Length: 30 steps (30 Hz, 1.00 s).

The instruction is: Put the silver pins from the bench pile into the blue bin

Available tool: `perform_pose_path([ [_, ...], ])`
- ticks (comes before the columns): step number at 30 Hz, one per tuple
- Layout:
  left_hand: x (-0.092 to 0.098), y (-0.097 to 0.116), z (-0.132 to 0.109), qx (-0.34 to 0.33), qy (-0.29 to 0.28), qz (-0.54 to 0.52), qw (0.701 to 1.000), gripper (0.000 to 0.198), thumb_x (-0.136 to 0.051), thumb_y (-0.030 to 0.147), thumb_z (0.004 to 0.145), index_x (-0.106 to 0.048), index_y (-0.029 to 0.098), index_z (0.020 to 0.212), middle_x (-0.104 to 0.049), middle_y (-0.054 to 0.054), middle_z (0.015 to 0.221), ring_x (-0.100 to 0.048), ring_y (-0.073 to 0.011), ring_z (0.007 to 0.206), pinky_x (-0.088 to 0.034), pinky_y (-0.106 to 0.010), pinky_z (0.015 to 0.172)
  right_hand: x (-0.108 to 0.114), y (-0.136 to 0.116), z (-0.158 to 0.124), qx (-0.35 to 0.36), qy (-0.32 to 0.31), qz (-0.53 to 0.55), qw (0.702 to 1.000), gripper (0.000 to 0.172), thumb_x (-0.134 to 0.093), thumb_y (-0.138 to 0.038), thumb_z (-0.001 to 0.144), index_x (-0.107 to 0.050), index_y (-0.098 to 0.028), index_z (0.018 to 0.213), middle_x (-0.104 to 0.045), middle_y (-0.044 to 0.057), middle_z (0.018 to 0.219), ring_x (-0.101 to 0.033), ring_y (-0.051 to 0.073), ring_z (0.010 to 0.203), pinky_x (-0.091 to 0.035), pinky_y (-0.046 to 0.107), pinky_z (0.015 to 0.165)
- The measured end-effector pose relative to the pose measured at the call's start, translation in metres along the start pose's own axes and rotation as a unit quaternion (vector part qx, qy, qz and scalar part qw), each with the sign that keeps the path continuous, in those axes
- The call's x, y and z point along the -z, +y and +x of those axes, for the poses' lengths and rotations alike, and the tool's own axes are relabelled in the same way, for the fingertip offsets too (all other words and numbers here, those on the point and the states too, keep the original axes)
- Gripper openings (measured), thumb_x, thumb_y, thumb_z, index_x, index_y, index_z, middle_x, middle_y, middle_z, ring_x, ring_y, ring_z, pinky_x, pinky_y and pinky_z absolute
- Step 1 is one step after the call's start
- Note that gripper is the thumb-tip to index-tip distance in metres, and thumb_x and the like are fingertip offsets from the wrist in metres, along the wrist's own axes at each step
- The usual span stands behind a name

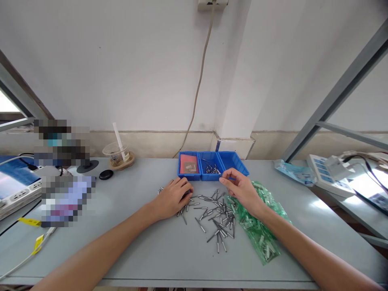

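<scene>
A loose heap of small grey metal pins (216, 216) lies on the grey table (145, 246). My left hand (172, 198) rests knuckles-up at the heap's left edge, its fingers curled over a few pins and a small dark object. My right hand (241, 190) hovers above the heap's right side, thumb and fingers pinched together near the blue bins; what they pinch is too small to make out. A green plastic bag of small parts (260, 228) lies under my right wrist. Three joined blue bins (212, 165) stand behind the heap; the middle one holds pins, the left one a red packet.
A plastic cup with a straw (119, 154) and a black round object (106, 174) stand at the back left. A power strip (18, 196) with cables lies at the far left. White devices and wires (339, 173) sit at the right. A cable (198, 85) hangs down the wall.
</scene>
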<state>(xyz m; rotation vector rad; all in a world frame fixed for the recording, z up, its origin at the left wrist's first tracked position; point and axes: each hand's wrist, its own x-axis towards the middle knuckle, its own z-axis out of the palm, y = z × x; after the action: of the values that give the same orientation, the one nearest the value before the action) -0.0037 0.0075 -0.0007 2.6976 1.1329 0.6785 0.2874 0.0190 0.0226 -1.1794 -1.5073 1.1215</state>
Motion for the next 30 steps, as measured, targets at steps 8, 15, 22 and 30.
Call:
perform_pose_path([
  [8, -0.001, -0.001, 0.0, 0.003, -0.001, -0.004, 1.0, 0.014, -0.047, 0.026, 0.109, -0.061, 0.023, 0.11, -0.062, -0.006, 0.109, -0.056, -0.0233, 0.097, -0.048, -0.039, 0.088, -0.002, -0.004, -0.003, -0.029, -0.036, 0.048, 0.998, 0.038, -0.066, -0.062, 0.096, -0.063, -0.024, 0.095, -0.055, -0.001, 0.081, -0.038, 0.01, 0.055, -0.027, 0.027, 0.049],
  [15, -0.003, -0.003, 0.0, 0.005, 0.001, -0.001, 1.0, 0.011, -0.049, 0.025, 0.109, -0.06, 0.023, 0.109, -0.062, -0.005, 0.109, -0.056, -0.023, 0.099, -0.047, -0.038, 0.089, -0.007, -0.004, -0.007, -0.043, -0.071, 0.082, 0.993, 0.038, -0.066, -0.062, 0.095, -0.063, -0.024, 0.095, -0.058, 0.0, 0.086, -0.038, 0.01, 0.056, -0.026, 0.027, 0.049],
  [22, -0.003, -0.003, 0.001, 0.007, -0.003, -0.005, 1.0, 0.009, -0.049, 0.024, 0.109, -0.058, 0.023, 0.11, -0.061, -0.004, 0.11, -0.056, -0.0227, 0.1, -0.047, -0.038, 0.09, -0.005, -0.002, -0.011, 0.073, 0.024, -0.149, 0.986, 0.029, -0.067, -0.054, 0.097, -0.06, -0.027, 0.092, -0.055, -0.001, 0.073, -0.047, 0.018, 0.063, -0.038, 0.033, 0.059],
  [30, -0.004, -0.003, 0.001, 0.004, -0.002, -0.015, 1.0, 0.011, -0.048, 0.023, 0.109, -0.059, 0.024, 0.11, -0.062, -0.004, 0.109, -0.056, -0.0229, 0.099, -0.046, -0.038, 0.089, -0.004, -0.004, -0.015, 0.125, 0.034, -0.236, 0.963, 0.022, -0.066, -0.045, 0.1, -0.06, -0.027, 0.09, -0.062, 0.002, 0.079, -0.05, 0.019, 0.068, -0.04, 0.034, 0.065],
])
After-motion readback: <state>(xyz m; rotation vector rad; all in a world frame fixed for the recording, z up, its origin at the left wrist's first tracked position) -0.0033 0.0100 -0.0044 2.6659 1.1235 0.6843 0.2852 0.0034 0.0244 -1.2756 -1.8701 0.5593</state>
